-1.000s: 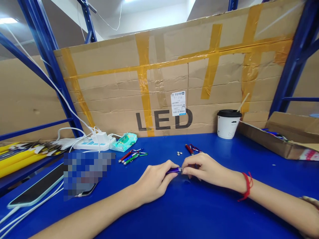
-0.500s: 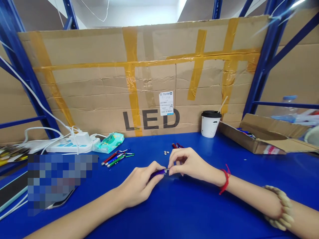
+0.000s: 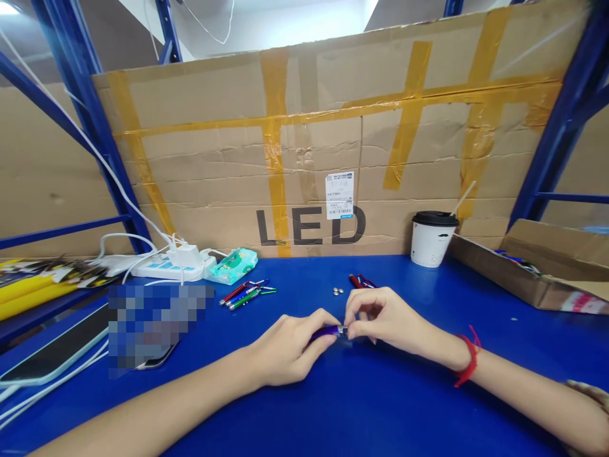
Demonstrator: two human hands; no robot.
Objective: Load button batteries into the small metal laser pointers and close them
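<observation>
My left hand (image 3: pixel 292 349) is closed around a slim purple metal mini flashlight (image 3: pixel 328 331), held low over the blue table with its silver end toward the right. At that silver end, the thumb and forefinger of my right hand (image 3: pixel 383 315) are pinched together. Whether a small part sits between those fingertips is hidden. Just beyond the hands lie several small silver button cells (image 3: pixel 337 292). A red mini flashlight (image 3: pixel 354 280) with a clip is partly covered by my right hand. Farther left rest red, blue and green mini flashlights (image 3: pixel 245 296) with carabiner clips.
Behind stands a tall cardboard sheet (image 3: pixel 314 152). A lidded paper cup (image 3: pixel 431 244) and an open cardboard box (image 3: pixel 537 279) are at the right. Leftward are a wipes pack (image 3: pixel 233 265), a power strip (image 3: pixel 164 268), white cables and a phone (image 3: pixel 61 346).
My view has turned slightly left, so everything appears shifted right. Both hands keep nearly the same pose at the purple mini flashlight.
</observation>
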